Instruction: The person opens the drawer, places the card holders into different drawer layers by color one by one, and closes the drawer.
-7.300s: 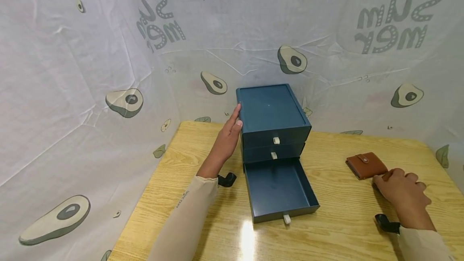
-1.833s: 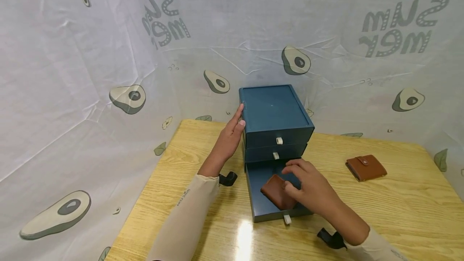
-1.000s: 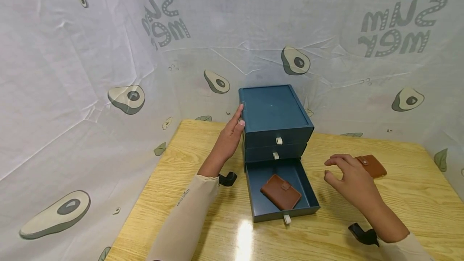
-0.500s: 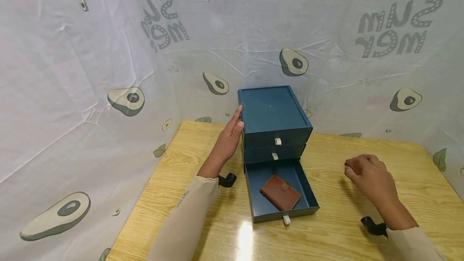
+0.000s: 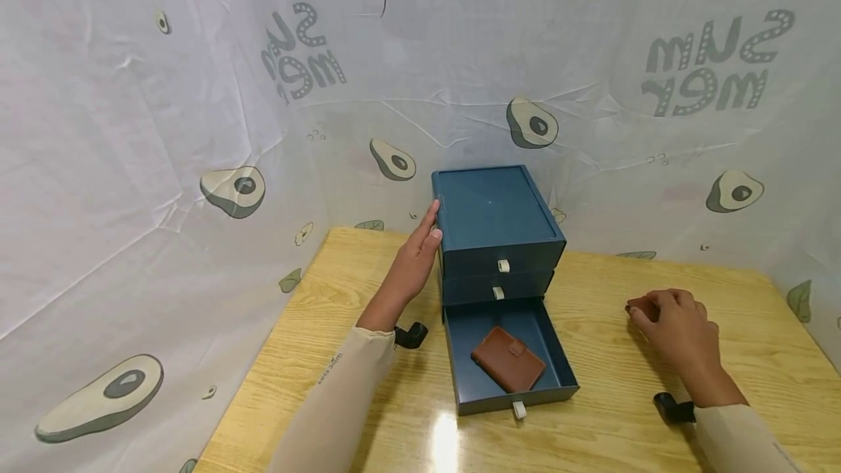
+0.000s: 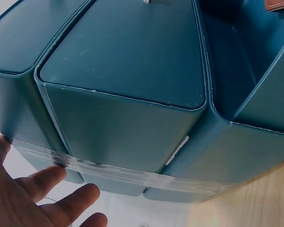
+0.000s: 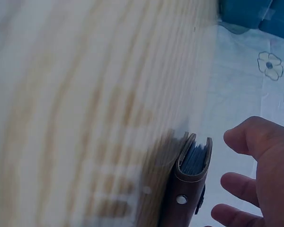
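My left hand [image 5: 412,261] rests with straight fingers along the left side of a dark blue drawer unit [image 5: 496,210]. In the left wrist view its fingertips lie at the unit's side, by a strip of clear tape [image 6: 118,172]. The bottom drawer [image 5: 552,345] is pulled out, and a brown leather wallet [image 5: 508,360] with a strap lies slanted in it. My right hand [image 5: 680,327] is over a second brown wallet [image 5: 640,306] on the table, mostly covering it. The right wrist view shows this snap wallet [image 7: 180,198], clear sleeves inside, with a gap to the spread fingers [image 7: 239,187].
The two upper drawers [image 5: 473,287] are shut, each with a white pull tab. The wooden table [image 5: 611,414] meets a printed cloth backdrop [image 5: 420,57] behind and at the left. Black wrist cameras [image 5: 410,336] sit on both sleeves.
A wallet now lies in the drawer, which held nothing at first. My right hand has left it and moved right, over the second wallet. The left hand keeps its place.
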A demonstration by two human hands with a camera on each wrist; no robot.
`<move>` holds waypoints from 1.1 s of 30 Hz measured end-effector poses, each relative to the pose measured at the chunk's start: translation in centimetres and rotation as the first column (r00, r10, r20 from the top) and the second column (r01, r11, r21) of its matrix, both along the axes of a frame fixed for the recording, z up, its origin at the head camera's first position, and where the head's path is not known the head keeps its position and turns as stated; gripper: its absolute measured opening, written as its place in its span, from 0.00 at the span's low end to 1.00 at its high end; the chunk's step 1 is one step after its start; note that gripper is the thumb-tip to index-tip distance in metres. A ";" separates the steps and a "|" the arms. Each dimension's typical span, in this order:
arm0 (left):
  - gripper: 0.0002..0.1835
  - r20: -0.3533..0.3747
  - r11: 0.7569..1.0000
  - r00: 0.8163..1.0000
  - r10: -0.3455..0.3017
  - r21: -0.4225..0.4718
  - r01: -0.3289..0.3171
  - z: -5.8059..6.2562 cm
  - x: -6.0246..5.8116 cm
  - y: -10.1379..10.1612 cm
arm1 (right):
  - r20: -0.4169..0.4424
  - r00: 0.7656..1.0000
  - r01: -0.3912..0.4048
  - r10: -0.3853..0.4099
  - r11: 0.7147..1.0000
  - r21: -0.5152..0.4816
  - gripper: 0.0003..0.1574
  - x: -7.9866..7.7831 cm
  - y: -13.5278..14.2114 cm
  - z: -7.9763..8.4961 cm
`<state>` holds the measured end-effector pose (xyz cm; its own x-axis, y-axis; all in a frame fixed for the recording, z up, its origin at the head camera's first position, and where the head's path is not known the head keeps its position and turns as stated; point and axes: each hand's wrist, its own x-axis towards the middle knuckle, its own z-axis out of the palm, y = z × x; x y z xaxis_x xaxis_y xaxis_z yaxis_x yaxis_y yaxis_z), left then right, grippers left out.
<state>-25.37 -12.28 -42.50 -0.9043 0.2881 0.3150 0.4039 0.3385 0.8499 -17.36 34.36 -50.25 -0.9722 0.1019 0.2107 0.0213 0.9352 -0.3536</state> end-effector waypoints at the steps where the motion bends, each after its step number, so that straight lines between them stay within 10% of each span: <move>1: 0.34 0.001 1.000 1.000 -0.001 -0.001 0.001 0.0 0.0 0.0 | -0.001 1.000 0.005 -0.005 1.000 0.004 0.31 -0.1 0.1 -0.1; 33: 0.33 0.002 1.000 1.000 0.003 0.002 -0.003 0.1 -0.1 0.1 | 0.144 0.990 0.013 -0.002 0.997 -0.072 0.52 -1.9 2.4 -0.7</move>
